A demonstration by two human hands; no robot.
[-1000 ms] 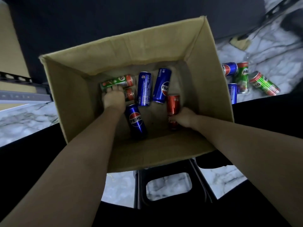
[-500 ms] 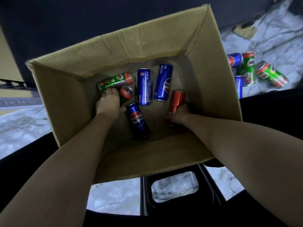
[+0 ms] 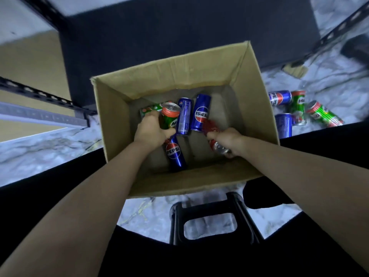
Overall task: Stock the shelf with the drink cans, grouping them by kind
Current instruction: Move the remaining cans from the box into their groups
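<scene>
Both my arms reach down into an open cardboard box (image 3: 251,108). My left hand (image 3: 150,129) grips a green can with a red rim (image 3: 169,118), lifted and tilted so its silver top shows. My right hand (image 3: 226,139) grips a red can (image 3: 212,127), which is blurred; its silver end (image 3: 219,149) points toward me. Three blue Pepsi cans lie on the box floor: one (image 3: 184,116) beside the green can, one (image 3: 201,113) right of it, one (image 3: 174,153) under my left wrist. Another green can (image 3: 152,108) lies behind my left hand.
Right of the box, on the marble floor (image 3: 339,84), lie several more cans: blue Pepsi cans (image 3: 279,97) and green cans (image 3: 323,114). A black stool (image 3: 211,222) stands under the box's near edge. A dark metal shelf rail (image 3: 40,94) runs at the left, a dark panel (image 3: 179,33) behind the box.
My left hand has picked the green can up off the box floor and tipped it upright. My right hand has raised the red can. The camera has pulled back and up.
</scene>
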